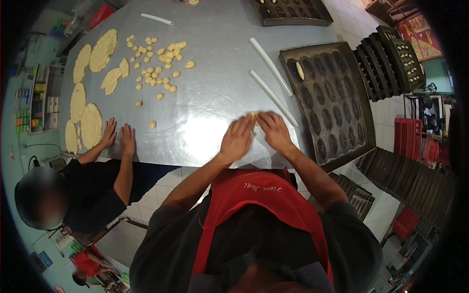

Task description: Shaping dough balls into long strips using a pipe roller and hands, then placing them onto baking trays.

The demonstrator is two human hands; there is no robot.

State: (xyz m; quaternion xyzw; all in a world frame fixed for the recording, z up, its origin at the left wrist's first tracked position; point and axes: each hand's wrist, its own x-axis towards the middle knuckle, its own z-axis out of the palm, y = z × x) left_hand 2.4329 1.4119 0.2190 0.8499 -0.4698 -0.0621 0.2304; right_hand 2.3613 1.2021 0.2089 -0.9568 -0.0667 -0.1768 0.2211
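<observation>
My left hand and my right hand meet near the front edge of the metal table. Between their fingertips shows a small pale piece of dough, mostly covered by the fingers. Both hands are closed over it, fingers pressed together. Just beyond my right hand lie two white rods, side by side and slanted. To the right, a dark baking pan with rows of oval moulds holds one dough stick in a far-left mould.
Dough balls are scattered left of centre, with flat dough sheets farther left. A co-worker's hands rest on the table there. Another pan and a short rod lie at the back. Stacked pans stand right.
</observation>
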